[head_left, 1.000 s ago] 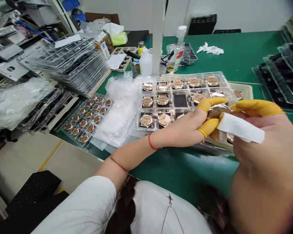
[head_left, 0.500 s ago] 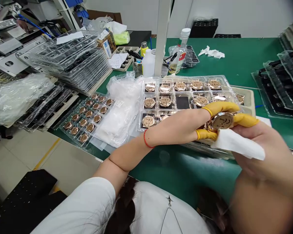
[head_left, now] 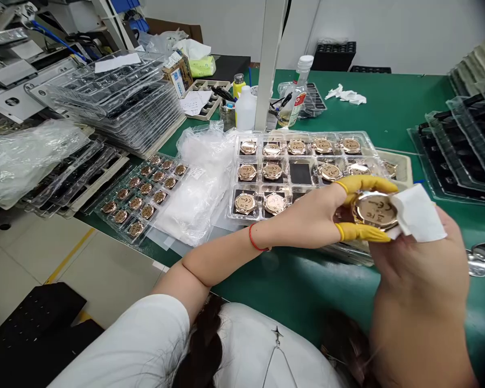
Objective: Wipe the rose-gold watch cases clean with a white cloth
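Note:
My left hand (head_left: 307, 216), with yellow finger cots, pinches a round rose-gold watch case (head_left: 375, 211) by its rim, holding it up over the tray. The case's flat, engraved back faces me. My right hand (head_left: 416, 269) is under and behind the case, pressing a white wipe (head_left: 418, 213) against its right edge. A transparent tray of rose-gold watch cases (head_left: 267, 172) lies just beyond my left hand, and its nearest row is partly hidden by my hands.
A smaller tray of watch cases (head_left: 143, 194) and a white plastic bag (head_left: 194, 188) lie left on the green bench (head_left: 388, 108). Stacked trays (head_left: 117, 97) (head_left: 464, 145) rise on both sides. Bottles (head_left: 246, 110) and a white pillar (head_left: 269, 64) stand ahead.
The watch case has turned to show its back more fully. The white wipe has shifted from below the case to its right edge. My view has moved slightly.

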`<move>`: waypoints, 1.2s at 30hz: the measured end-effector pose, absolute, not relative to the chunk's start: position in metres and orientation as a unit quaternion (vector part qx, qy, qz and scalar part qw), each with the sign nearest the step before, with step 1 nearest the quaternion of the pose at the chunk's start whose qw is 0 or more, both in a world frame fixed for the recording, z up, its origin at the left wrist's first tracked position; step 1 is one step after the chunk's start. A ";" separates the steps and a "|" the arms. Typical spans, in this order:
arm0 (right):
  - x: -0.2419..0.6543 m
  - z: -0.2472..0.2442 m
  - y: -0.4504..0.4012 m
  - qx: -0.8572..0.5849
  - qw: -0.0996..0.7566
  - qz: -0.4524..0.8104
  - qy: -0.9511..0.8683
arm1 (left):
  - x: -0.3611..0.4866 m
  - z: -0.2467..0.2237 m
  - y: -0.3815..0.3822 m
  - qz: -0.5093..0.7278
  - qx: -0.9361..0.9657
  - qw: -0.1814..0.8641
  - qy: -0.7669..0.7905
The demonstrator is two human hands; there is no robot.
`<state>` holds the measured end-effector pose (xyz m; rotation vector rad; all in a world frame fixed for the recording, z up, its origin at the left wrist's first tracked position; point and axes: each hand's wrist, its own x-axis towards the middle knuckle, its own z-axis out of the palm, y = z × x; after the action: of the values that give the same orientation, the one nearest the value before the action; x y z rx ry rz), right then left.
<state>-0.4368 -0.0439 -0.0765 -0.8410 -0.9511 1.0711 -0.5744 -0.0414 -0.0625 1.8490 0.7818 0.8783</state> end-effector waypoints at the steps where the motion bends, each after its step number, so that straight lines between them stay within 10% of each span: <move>1: -0.436 -0.076 -0.043 -0.369 0.661 0.496 -0.425 | -0.574 -0.063 -0.042 0.372 0.728 0.496 0.291; 10: -0.421 -0.082 -0.038 -0.320 0.590 0.604 -0.430 | -0.567 -0.062 -0.053 0.448 0.566 0.661 0.203; 19: -0.406 -0.079 -0.049 -0.382 0.546 0.565 -0.486 | -0.587 -0.051 -0.050 0.425 0.690 0.516 0.278; 30: -0.402 -0.050 -0.061 -0.350 0.576 0.615 -0.409 | -0.586 -0.050 -0.045 0.409 0.378 0.807 0.197; 36: -0.419 -0.067 -0.060 -0.314 0.523 0.653 -0.448 | -0.579 -0.058 -0.053 0.472 0.584 0.601 0.274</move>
<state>-0.4191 -0.0595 -0.0668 -0.7520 -1.0733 1.5639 -0.5791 -0.0529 -0.0580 1.3528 0.6360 1.0948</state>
